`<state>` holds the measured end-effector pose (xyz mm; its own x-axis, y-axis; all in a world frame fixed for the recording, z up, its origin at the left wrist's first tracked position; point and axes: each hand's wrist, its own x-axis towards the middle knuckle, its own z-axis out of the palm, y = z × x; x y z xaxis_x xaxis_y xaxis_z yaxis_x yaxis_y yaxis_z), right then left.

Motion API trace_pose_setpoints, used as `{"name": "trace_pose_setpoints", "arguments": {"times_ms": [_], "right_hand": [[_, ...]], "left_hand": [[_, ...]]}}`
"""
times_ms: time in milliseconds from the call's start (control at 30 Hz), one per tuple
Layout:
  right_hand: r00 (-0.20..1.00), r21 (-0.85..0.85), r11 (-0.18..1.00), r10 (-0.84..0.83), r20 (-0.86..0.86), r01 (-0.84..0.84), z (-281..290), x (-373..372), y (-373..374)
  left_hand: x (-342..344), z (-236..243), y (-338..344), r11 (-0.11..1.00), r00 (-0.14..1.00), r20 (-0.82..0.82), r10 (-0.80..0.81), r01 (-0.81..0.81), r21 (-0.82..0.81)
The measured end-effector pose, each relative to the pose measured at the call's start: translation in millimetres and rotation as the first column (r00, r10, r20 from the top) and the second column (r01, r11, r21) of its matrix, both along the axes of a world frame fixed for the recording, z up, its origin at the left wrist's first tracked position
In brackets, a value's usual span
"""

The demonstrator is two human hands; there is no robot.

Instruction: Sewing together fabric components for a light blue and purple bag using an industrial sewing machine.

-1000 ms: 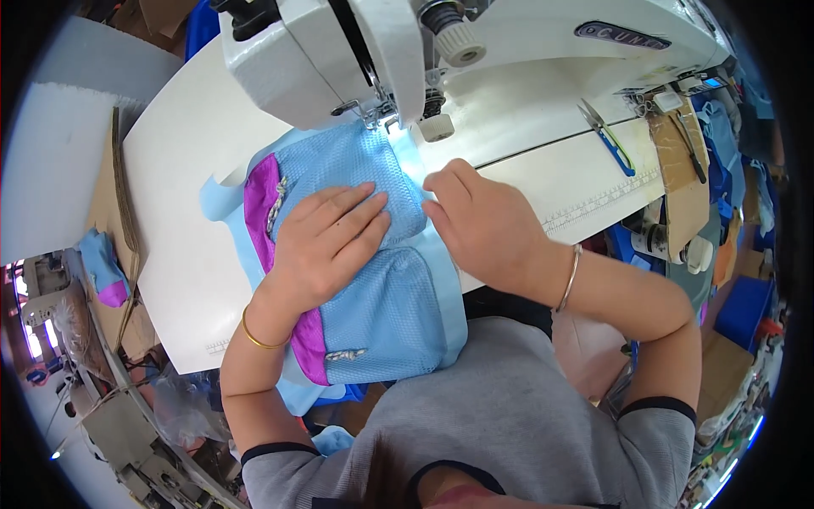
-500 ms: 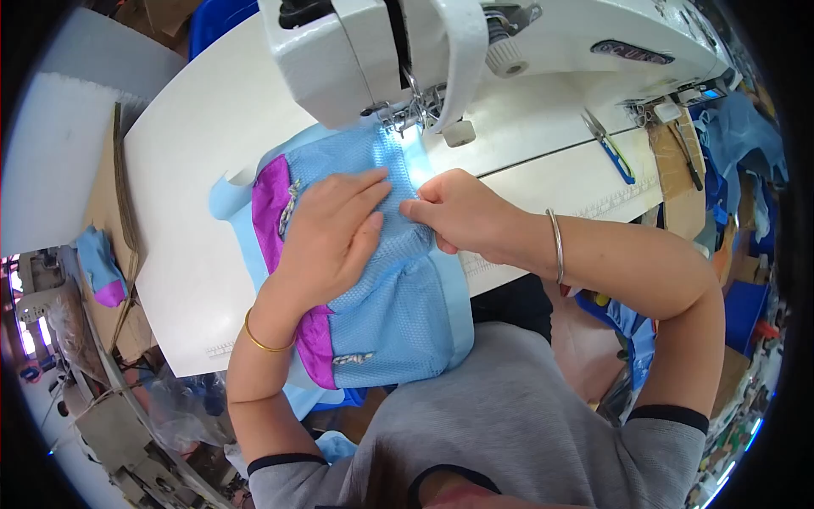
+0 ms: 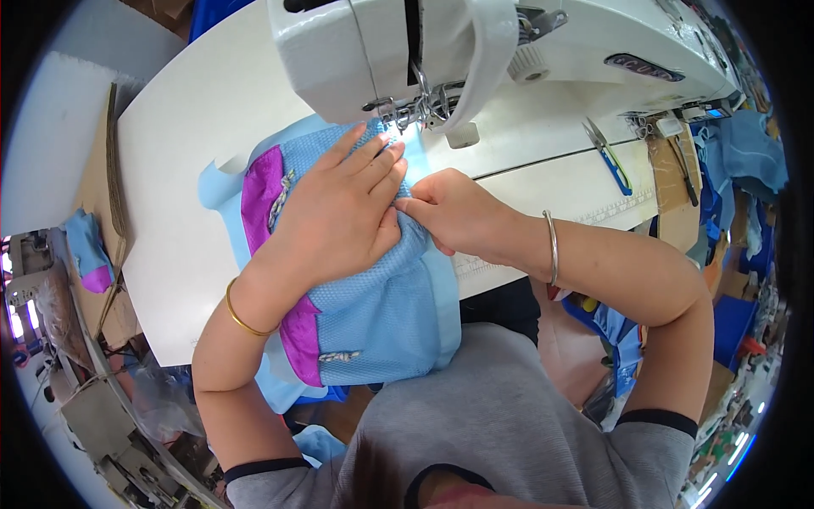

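Light-blue mesh fabric [image 3: 377, 331] with purple panels [image 3: 261, 191] and short braided cords lies under the white sewing machine head [image 3: 356, 59], its upper edge at the presser foot [image 3: 403, 114]. My left hand [image 3: 339, 199] rests palm-down on the fabric with fingers outstretched, tips just below the foot and needle area. My right hand [image 3: 449, 208] is closed in a pinch on the fabric's right edge beside my left hand, thumb pressed on it. A plain light-blue layer [image 3: 220, 193] shows around the mesh. The needle tip is too small to make out.
Blue-handled scissors [image 3: 606, 153] lie right of the machine on the white table [image 3: 174, 161]. Cardboard [image 3: 666, 187] with small tools is at the right edge, with blue cloth [image 3: 746, 153] beyond. A small blue-purple piece [image 3: 85, 242] lies on cardboard at the left.
My left hand has slid up toward the presser foot, fingertips now close to it. My right hand moved onto the fabric edge and pinched it. The mesh is bunched at the right.
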<state>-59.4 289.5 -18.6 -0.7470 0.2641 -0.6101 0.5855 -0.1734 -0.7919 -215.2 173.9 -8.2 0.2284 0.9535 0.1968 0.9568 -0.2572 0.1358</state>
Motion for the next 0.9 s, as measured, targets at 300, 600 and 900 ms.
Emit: {"name": "trace_pose_setpoints", "arguments": {"times_ms": [300,600,900], "right_hand": [[1.000,-0.018,0.999,-0.030,-0.009,0.030,-3.6,0.2,-0.7],[0.890,0.987,0.153,0.442,-0.111,0.047,-28.4,63.8,-42.7],[0.885,0.999,0.049,0.466,-0.018,-0.005,-29.2,66.8,-40.1]], "left_hand": [[-1.9,-7.5,-1.7,1.000,0.997,0.067,0.031,-0.030,-0.005],[-1.5,-17.9,-7.3,0.998,0.996,0.071,0.053,-0.055,0.026],[-2.5,-19.4,-4.3,0.998,0.996,0.074,0.043,-0.047,0.052]]}}
